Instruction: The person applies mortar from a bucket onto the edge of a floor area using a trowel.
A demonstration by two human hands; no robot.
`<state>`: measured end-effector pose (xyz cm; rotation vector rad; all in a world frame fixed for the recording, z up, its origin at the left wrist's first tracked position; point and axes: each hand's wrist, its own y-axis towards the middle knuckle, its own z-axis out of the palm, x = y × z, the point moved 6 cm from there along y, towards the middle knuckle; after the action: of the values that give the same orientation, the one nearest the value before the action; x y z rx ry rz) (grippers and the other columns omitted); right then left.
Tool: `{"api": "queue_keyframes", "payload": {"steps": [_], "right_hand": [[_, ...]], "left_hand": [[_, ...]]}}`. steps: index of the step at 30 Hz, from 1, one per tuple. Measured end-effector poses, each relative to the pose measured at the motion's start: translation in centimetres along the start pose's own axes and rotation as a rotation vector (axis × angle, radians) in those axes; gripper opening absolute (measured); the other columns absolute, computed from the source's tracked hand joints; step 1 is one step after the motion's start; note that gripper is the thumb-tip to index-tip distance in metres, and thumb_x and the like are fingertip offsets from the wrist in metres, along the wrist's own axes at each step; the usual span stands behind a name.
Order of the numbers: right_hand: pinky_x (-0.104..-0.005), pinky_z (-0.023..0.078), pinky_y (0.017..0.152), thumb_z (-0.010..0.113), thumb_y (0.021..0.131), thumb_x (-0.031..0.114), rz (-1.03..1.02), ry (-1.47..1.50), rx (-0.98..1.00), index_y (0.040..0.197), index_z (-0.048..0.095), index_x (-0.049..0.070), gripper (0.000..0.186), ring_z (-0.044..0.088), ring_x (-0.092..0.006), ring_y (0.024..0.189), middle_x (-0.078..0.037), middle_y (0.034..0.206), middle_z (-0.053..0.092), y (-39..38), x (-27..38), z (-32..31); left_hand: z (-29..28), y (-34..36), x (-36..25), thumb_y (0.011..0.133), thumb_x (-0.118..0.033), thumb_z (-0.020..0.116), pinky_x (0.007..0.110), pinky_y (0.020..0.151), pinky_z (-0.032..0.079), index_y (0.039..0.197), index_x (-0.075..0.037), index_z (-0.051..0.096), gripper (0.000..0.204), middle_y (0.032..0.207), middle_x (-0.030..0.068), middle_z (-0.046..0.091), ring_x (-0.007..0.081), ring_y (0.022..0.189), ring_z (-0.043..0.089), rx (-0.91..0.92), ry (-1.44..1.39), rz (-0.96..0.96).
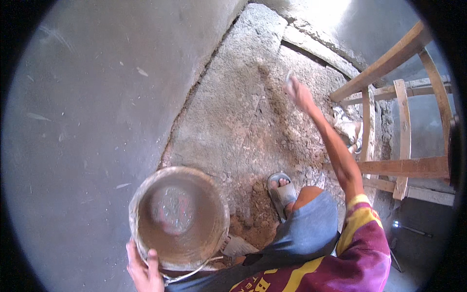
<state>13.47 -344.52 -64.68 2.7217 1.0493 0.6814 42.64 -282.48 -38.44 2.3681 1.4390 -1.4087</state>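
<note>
A round bucket (214, 194) stands at the lower left, its inside coated with grey-brown residue and its bottom shiny and wet. My left hand (146, 270) grips its near left rim, thumb over the edge and fingers along the outer wall. A thin handle (194, 271) hangs at the bucket's near side. Stretched far forward, my right hand (300, 95) is over the rough floor (228, 107). Its fingers are closed and somewhat blurred, with a whitish bit showing at their tips that I cannot identify.
A smooth grey wall (87, 107) borders the floor on the left. At the right stands a wooden ladder-like frame (404, 136), with a crumpled whitish bag (348, 127) by it. My sandalled foot (282, 192) rests beside loose rubble (258, 214). A long board (318, 48) lies beyond.
</note>
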Motion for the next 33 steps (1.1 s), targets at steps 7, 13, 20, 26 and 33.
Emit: {"api": "queue_keyframes", "payload": {"steps": [7,13,20,26,33], "right_hand": [[-0.051,0.054,0.066,0.055,0.105,0.033,-0.093,0.134,0.178,0.133,0.06,0.005,0.04,0.069,-0.0468,0.077,-0.026,0.088,0.07,-6.0,3.8,10.2],[-0.0515,0.052,0.068,0.06,0.101,0.026,-0.055,-0.062,-0.335,0.121,0.063,0.0,0.033,0.067,-0.0463,0.08,-0.03,0.093,0.068,12.1,-8.4,2.5],[-0.047,0.055,0.071,0.058,0.103,0.027,0.072,0.096,0.201,0.115,0.066,0.006,0.026,0.07,-0.0335,0.078,-0.023,0.095,0.072,9.2,-9.0,12.4],[-0.0444,0.06,0.086,0.058,0.102,0.04,0.025,0.183,0.226,0.129,0.066,0.011,0.041,0.074,-0.0347,0.093,-0.022,0.11,0.073,4.0,-4.4,4.3],[-0.045,0.058,0.067,0.059,0.101,0.036,0.165,0.019,0.242,0.119,0.07,0.01,0.033,0.07,-0.0308,0.072,-0.016,0.081,0.072,10.2,-11.4,6.4]], "left_hand": [[-2.6,-5.1,1.0,0.103,-0.023,0.066,0.029,0.068,0.052,0.144,-0.003,0.046,0.05,0.115,0.0124,0.064,0.0171,0.087,0.062,-0.16,-0.006,-0.543],[-1.5,-5.1,0.4,0.1,-0.016,0.068,0.038,0.105,0.045,0.15,0.004,0.039,0.061,0.139,0.0193,0.055,0.027,0.124,0.054,-0.168,-0.046,-0.525],[-2.6,-4.0,0.6,0.1,-0.012,0.064,0.04,0.12,0.032,0.159,0.006,0.027,0.071,0.161,0.0202,0.038,0.0302,0.145,0.04,-0.064,0.058,-0.494],[-1.8,-1.5,-1.3,0.101,-0.013,0.062,0.041,0.118,0.036,0.16,0.004,0.026,0.071,0.162,0.0197,0.038,0.0299,0.144,0.041,-0.081,0.15,-0.599],[-0.4,1.0,0.4,0.1,-0.015,0.068,0.04,0.113,0.042,0.159,0.005,0.028,0.075,0.157,0.0212,0.042,0.0276,0.136,0.048,0.01,0.049,-0.411]]}}
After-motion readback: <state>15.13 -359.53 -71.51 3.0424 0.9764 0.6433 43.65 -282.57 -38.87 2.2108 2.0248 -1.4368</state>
